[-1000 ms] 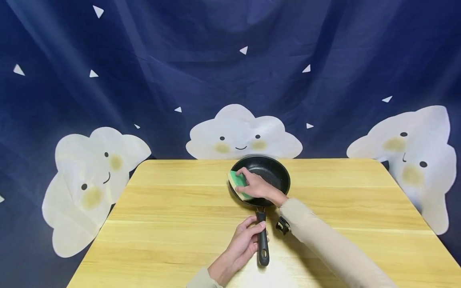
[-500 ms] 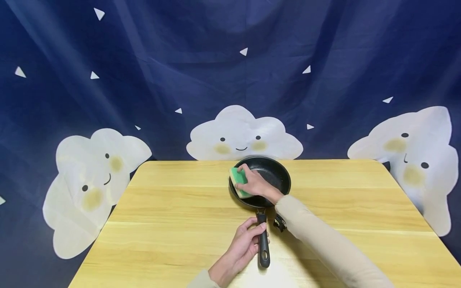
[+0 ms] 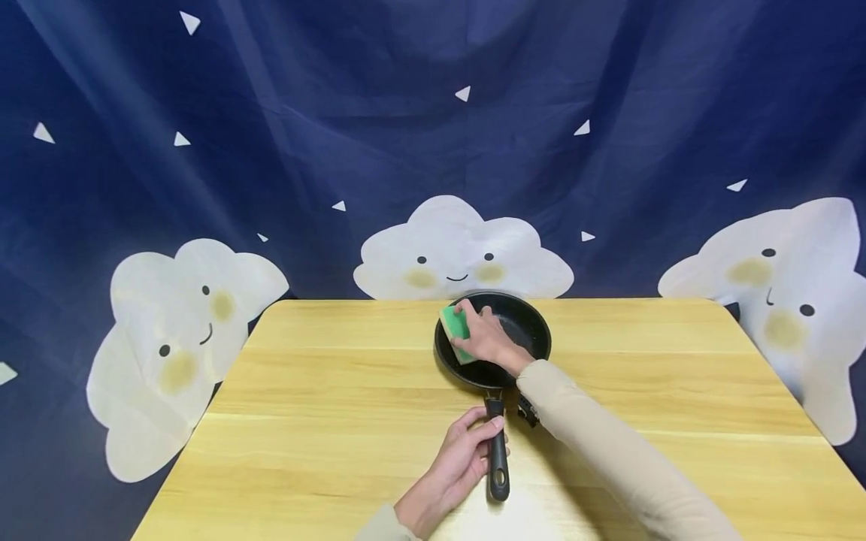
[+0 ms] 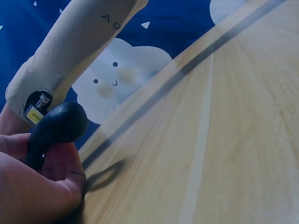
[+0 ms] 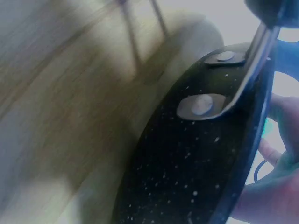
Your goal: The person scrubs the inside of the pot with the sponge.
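Observation:
A black frying pan (image 3: 524,328) is near the far edge of the table, its handle (image 3: 498,469) toward me. My left hand (image 3: 456,462) grips that handle, thumb on top; in the left wrist view the handle's rounded end (image 4: 70,122) sticks out past the fingers. Inside the pan, at its left side, my right hand (image 3: 489,338) holds a green sponge (image 3: 455,323) with a pale layer. From the right wrist view the pan's speckled outer wall (image 5: 173,177) and riveted bracket (image 5: 202,106) hide most of the right hand (image 5: 285,154).
The pale wooden table (image 3: 325,421) stretches to both sides of the pan. Behind it hangs a dark blue curtain (image 3: 379,113) with white clouds. A small black device (image 3: 528,412) sits at the right wrist, beside the pan.
My right hand and the sponge have slid a little away from me and right along the pan's inside. The left hand keeps its grip on the handle.

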The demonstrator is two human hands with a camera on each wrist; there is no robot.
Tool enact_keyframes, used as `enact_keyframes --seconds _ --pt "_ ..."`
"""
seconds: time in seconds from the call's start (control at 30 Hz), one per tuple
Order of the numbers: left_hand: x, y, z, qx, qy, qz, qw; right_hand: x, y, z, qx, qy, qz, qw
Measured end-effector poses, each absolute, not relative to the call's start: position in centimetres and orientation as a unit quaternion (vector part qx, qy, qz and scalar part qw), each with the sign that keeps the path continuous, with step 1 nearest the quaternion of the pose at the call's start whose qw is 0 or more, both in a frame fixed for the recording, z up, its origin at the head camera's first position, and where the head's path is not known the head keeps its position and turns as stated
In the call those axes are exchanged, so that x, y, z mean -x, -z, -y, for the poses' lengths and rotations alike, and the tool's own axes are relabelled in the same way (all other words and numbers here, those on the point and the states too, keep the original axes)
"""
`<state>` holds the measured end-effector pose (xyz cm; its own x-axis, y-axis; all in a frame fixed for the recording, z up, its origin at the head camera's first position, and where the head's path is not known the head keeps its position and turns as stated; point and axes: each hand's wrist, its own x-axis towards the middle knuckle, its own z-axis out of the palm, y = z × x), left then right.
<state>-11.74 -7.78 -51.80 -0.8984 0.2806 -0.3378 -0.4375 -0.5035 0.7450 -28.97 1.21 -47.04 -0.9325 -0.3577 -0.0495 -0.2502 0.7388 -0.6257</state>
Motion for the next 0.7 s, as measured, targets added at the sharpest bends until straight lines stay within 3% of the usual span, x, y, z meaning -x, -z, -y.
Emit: enact_keyframes --seconds 0.7 --pt "11.73 51.79 7.74 0.082 -0.869 -0.439 0.213 29.37 47.54 -1.98 0.198 0.249 -0.948 0.014"
